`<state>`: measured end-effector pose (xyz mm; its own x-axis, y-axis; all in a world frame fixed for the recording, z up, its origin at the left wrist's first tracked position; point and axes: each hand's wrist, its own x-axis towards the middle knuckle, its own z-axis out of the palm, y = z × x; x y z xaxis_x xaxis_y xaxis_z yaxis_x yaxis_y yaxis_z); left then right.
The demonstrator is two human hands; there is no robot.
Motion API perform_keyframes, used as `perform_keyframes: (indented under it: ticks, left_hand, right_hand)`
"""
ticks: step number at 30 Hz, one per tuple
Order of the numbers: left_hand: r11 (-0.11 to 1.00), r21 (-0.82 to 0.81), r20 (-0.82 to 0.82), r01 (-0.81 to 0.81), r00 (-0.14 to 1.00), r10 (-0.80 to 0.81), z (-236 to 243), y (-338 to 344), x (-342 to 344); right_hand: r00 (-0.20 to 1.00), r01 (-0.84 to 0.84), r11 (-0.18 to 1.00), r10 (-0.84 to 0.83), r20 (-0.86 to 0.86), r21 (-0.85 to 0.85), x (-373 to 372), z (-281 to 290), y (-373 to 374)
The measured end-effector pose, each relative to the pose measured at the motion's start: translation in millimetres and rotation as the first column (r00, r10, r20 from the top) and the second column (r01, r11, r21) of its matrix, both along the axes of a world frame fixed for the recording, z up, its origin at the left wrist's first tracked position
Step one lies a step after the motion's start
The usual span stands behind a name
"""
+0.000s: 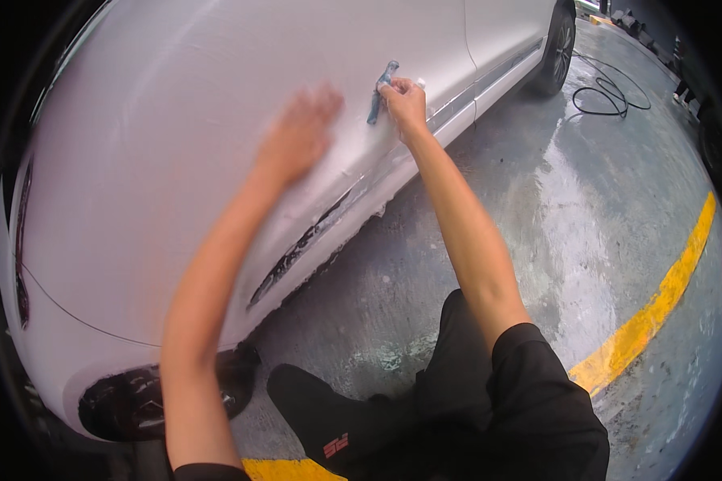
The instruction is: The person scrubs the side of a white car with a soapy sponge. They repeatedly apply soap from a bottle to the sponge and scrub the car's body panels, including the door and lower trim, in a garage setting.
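In the head view, the right hand (403, 103) pinches a blue hand tool (376, 101) at the pale car body (208, 120), above its lower side edge; a tilted grip could let the tool's edge scratch or crease the surface. The left hand (301, 132), blurred, looks flat with fingers extended and nothing visible in it; whether it touches the car cannot be told, but a loosened right-hand pinch could drop the tool onto the floor (377, 289).
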<state>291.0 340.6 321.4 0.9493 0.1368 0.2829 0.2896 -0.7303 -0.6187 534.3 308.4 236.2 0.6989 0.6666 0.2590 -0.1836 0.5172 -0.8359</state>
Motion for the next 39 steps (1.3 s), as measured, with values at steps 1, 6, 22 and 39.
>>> perform_keyframes:
  ticks: [1,6,22,39]
  left_hand:
    - [0.984,-0.177,-0.111,-0.007,0.994,-0.013,-46,-4,-12]
    - [0.555,-0.832,-0.210,-0.009,0.931,-0.298,-207,-109,-85]
    - [-0.604,-0.186,-0.194,0.775,0.574,0.796,-312,-196,-102]
    - [-0.300,-0.426,-0.070,0.854,0.299,0.952,-371,-186,-127]
  right_hand:
    - [0.999,0.017,1.000,-0.017,0.031,0.012,-3,1,-4]
    - [0.999,0.035,0.999,-0.035,0.034,0.010,-13,-25,-65]
    - [0.585,-0.240,0.907,0.419,0.695,-0.345,-179,-212,-193]
    - [0.693,-0.393,0.797,0.585,0.422,-0.459,-211,-237,-199]
